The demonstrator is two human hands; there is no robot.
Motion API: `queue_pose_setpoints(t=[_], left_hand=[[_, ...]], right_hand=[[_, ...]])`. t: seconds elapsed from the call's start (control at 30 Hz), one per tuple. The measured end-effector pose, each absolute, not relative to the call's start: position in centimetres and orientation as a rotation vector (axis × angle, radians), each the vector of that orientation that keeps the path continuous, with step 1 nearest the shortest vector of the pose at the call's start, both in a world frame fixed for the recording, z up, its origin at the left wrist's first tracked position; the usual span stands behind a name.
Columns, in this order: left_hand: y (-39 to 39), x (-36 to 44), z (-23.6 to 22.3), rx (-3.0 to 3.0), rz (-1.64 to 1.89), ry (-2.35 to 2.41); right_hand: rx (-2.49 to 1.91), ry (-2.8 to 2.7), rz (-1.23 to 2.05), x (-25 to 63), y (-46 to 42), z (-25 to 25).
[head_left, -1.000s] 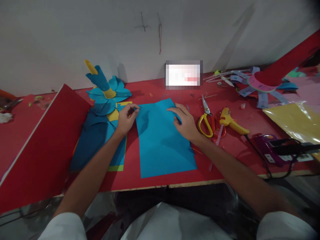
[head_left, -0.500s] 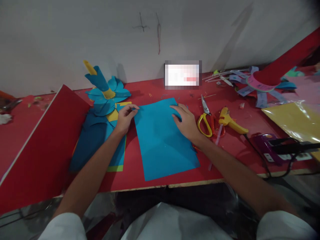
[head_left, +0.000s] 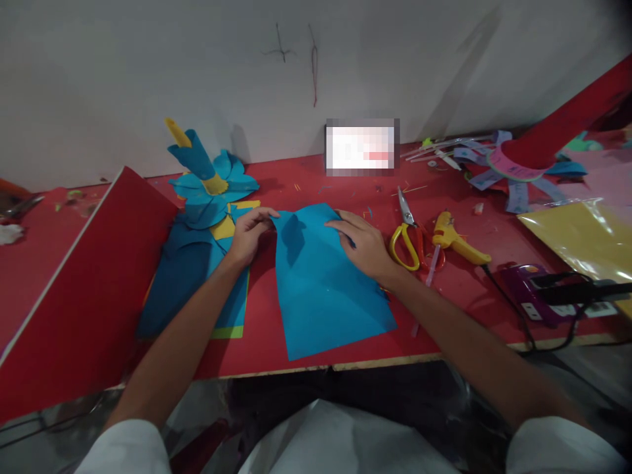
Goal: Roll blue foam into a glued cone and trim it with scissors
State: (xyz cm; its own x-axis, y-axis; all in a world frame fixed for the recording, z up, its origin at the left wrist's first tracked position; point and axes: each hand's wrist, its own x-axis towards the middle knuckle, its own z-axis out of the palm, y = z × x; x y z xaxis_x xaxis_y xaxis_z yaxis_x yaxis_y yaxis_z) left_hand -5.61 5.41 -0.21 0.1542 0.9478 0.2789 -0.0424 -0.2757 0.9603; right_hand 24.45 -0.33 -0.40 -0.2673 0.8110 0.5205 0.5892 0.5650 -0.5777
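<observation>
A blue sheet of paper lies before me on the red table, its far edge lifted and curving upward. My left hand pinches the far left corner between thumb and fingers. At the far right corner, my right hand is closed on the edge, its fingertips partly behind the paper. Scissors with yellow and red handles lie just right of my right hand. Beyond my left hand stands a blue paper flower with a yellow centre.
A yellow glue gun with a cord lies right of the scissors. Further right are a purple box and a yellow plastic-wrapped pack. A red board leans at left beside more blue paper. A blurred bright screen stands against the wall.
The sheet's far edge has risen and bent, with its two far corners drawn closer together. My right hand has shifted slightly left; my left hand has barely moved.
</observation>
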Motion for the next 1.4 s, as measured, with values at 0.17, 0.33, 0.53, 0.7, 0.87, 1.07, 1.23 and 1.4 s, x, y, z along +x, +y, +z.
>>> queue_pose_setpoints(t=[0.17, 0.33, 0.53, 0.7, 0.87, 1.07, 1.23, 1.4], left_hand=[[5.7, -5.9, -0.4, 1.618, 1.319, 1.028], [5.8, -6.0, -0.1, 1.696, 1.328, 0.918], [5.4, -5.9, 0.2, 1.602, 1.208, 0.755], [5.2, -5.6, 0.4, 1.539, 1.162, 0.714], [5.0, -5.5, 0.5, 1.525, 1.135, 0.775], [4.9, -5.8, 0.0, 1.529, 1.066, 0.827], [5.0, -5.9, -0.2, 1.529, 1.054, 0.834], [4.9, -5.8, 0.2, 1.564, 1.035, 0.853]], right_hand=[[-1.134, -1.989, 0.332, 24.5, -0.2, -0.5], [-1.151, -2.027, 0.330, 24.4, -0.4, -0.3], [-1.083, -2.172, 0.375, 24.4, -0.3, -0.2], [-0.940, -2.229, 0.491, 24.2, -0.2, -0.1], [-1.005, -2.192, 0.632, 24.2, -0.6, 0.2], [-1.021, -2.136, 0.668, 24.4, -0.3, -0.8], [-1.032, -2.095, 0.647, 24.5, -0.2, -1.2], [-1.038, -2.099, 0.616, 24.4, -0.3, -1.0]])
